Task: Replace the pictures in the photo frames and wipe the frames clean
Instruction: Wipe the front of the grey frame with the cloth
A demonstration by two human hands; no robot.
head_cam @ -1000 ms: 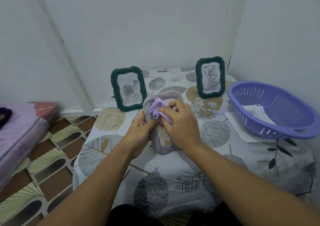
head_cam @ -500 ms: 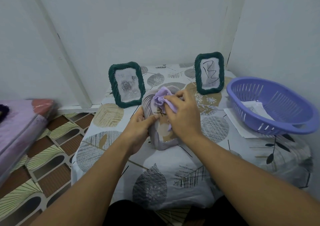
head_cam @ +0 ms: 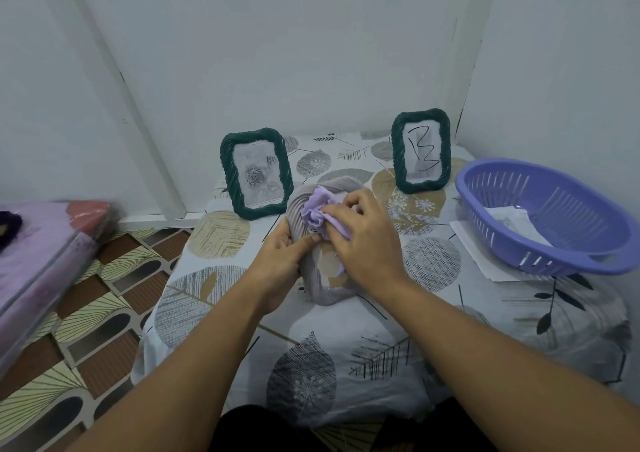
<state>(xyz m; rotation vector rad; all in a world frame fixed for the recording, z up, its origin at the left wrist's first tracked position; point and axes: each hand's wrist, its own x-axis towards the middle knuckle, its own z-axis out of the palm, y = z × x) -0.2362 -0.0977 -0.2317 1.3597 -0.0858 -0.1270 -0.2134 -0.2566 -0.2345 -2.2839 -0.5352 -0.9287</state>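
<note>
We are in the wiping step. Our left hand (head_cam: 280, 254) grips the left edge of the pale lilac-grey rope-wrapped photo frame (head_cam: 313, 278), which lies flat near the middle of the leaf-print tablecloth (head_cam: 311, 365), thumb laid across its rim. Our right hand (head_cam: 360, 240) pinches a crumpled light purple cloth (head_cam: 317, 209) and presses it onto the frame's upper part. We judge this frame about half wiped; the lower rim is uncovered by the cloth. The next move likely calls for sweeping the cloth down toward the near rim while the left hand holds the frame steady, so it does not slide on the loose cloth cover.

Count, near to far: one lilac frame in hand, one purple cloth, one slotted purple plastic basket (head_cam: 554, 230) at right with papers inside and a white sheet under it, then two dark green rope-wrapped frames standing upright at the back: one with a rose picture (head_cam: 256, 172), one with a black scribble (head_cam: 420, 150). Three frames in all.
</note>
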